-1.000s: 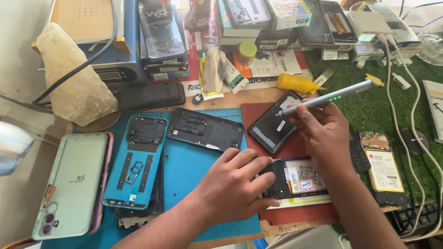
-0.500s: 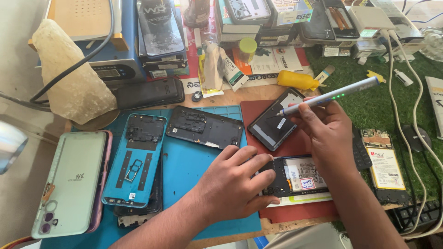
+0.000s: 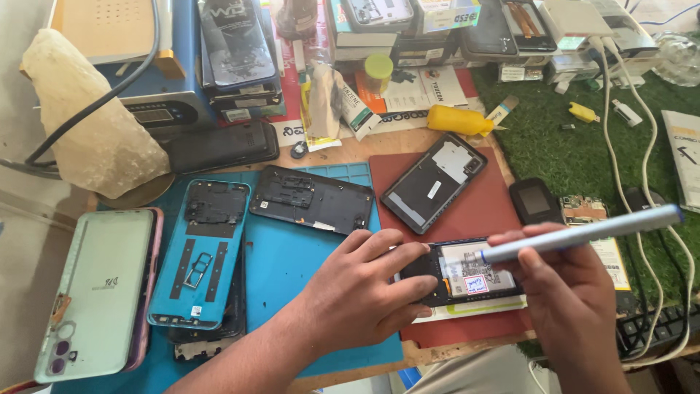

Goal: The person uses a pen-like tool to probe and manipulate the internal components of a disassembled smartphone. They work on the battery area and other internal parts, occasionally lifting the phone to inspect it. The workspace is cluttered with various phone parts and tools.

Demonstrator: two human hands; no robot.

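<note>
My left hand lay flat, fingers loose, pressing the opened phone onto the smooth maroon mat; its battery showed, white-labelled. My right hand pinched a slim grey-blue pen, tip at that battery. Beside the maroon mat sat one blue rubber mat, ridged at its top edge. I counted two glossy back covers, mint and teal, and two dark plastic frames. Fake grass looked rough.
</note>
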